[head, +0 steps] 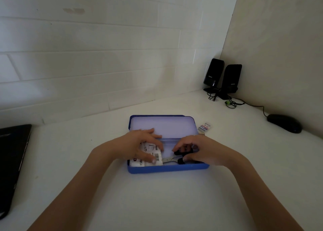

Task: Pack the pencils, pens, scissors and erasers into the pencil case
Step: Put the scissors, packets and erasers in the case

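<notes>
Both of our bare forearms reach forward over the white table surface (157,204) to the open blue plastic pencil case (167,168), which lies about the middle of the surface with its lid leaning back toward the tiled wall. Our left hand (139,143) is spread, its fingers pressing on white packets with printed labels (150,156) in the left half of the case. Our right hand (197,152) has its fingers curled around the black handles of the metal scissors (176,158), which lie inside the right half with the blades pointing left. Just beside the far right corner of the case lies a small white packet with red and blue print (204,126). Near the far right corner of the surface stand two black speakers (222,77), and a black computer mouse (284,123) rests by the right edge. At the left edge we see a dark flat device (12,161).
</notes>
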Demonstrator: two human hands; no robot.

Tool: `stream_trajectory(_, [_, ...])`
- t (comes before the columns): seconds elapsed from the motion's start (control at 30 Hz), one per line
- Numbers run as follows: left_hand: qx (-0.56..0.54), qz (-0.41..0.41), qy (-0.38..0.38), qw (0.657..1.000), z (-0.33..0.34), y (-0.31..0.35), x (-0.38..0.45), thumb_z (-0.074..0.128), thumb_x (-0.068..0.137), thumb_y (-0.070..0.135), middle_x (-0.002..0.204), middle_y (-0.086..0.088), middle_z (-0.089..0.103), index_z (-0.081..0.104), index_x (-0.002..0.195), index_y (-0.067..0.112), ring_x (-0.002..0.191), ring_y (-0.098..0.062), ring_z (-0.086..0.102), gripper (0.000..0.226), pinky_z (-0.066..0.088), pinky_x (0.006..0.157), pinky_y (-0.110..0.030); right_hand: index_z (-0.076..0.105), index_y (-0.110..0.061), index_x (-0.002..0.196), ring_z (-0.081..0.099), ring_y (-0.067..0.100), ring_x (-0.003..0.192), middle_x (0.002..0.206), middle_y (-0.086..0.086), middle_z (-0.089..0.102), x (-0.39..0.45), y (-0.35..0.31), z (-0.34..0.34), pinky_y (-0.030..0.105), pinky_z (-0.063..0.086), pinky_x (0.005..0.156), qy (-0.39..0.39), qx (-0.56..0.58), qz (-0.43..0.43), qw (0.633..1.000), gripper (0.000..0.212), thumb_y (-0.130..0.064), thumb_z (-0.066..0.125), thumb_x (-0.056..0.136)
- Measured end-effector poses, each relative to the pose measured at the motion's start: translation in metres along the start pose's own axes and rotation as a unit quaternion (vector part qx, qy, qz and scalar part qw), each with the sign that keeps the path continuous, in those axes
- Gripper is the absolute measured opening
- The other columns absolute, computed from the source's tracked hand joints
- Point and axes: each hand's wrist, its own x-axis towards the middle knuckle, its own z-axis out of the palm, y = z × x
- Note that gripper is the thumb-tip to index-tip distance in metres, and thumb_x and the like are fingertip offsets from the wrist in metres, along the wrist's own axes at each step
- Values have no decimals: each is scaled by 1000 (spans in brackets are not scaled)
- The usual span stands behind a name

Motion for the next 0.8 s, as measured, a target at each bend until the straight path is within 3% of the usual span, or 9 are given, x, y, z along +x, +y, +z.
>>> stream_trajectory(0.1, [-21, 9, 28, 999, 5, 0, 4, 70, 77, 41, 144, 15, 41, 65, 99, 44, 136, 6, 20, 23, 17, 117, -28, 67, -31, 101, 59, 7, 87, 95, -7, 65, 0, 0, 0, 20, 50, 81, -2, -1, -2, 1000, 28, -12, 69, 80])
stream_trajectory(0.2, [-33, 7, 49, 998, 7, 1, 8, 65, 84, 33, 136, 17, 47, 70, 97, 32, 133, 7, 26, 14, 20, 111, -19, 67, -31, 100, 57, 6, 84, 94, -5, 64, 0, 0, 0, 18, 48, 78, 1, 10, 1, 1000, 29, -11, 70, 79])
stream_trajectory(0.33, [-77, -24, 41, 996, 6, 4, 5, 43, 97, 30, 123, 23, 48, 67, 104, 34, 126, 8, 36, 25, 27, 111, -24, 68, -31, 99, 56, 2, 81, 88, -12, 62, 1, -1, 2, 19, 49, 77, 7, 16, -2, 1000, 28, -12, 71, 78])
stream_trajectory(0.43, [-138, -35, 72, 987, 1, 3, 1, 35, 100, 21, 123, 17, 58, 55, 111, 44, 112, 5, 54, 32, 44, 94, -15, 68, -32, 99, 58, 3, 84, 92, -11, 64, 2, -6, 7, 19, 50, 80, 11, 28, -2, 1000, 29, -12, 71, 78])
stream_trajectory(0.5, [-195, -30, 75, 978, -4, 1, -2, 33, 101, 12, 127, 13, 58, 53, 116, 39, 116, 7, 53, 37, 42, 93, -9, 68, -32, 99, 58, 1, 83, 94, -9, 65, 2, -8, 8, 16, 50, 79, 9, 32, -6, 999, 29, -11, 70, 79])
stream_trajectory(0.57, [-231, -29, 69, 970, -10, -2, -7, 32, 100, 5, 129, 13, 58, 56, 119, 29, 117, 4, 54, 38, 45, 94, -13, 68, -30, 99, 55, -3, 76, 91, -9, 64, 1, -7, 6, 12, 47, 72, 9, 39, -4, 999, 29, -9, 70, 79])
stream_trajectory(0.8, [-286, -38, 93, 953, -17, -6, -11, 40, 98, 4, 122, 11, 63, 59, 119, 19, 111, -2, 61, 32, 50, 88, -15, 68, -29, 99, 53, -7, 74, 85, -15, 61, 0, -7, 4, 10, 44, 70, 13, 23, -1, 1000, 28, -10, 70, 78])
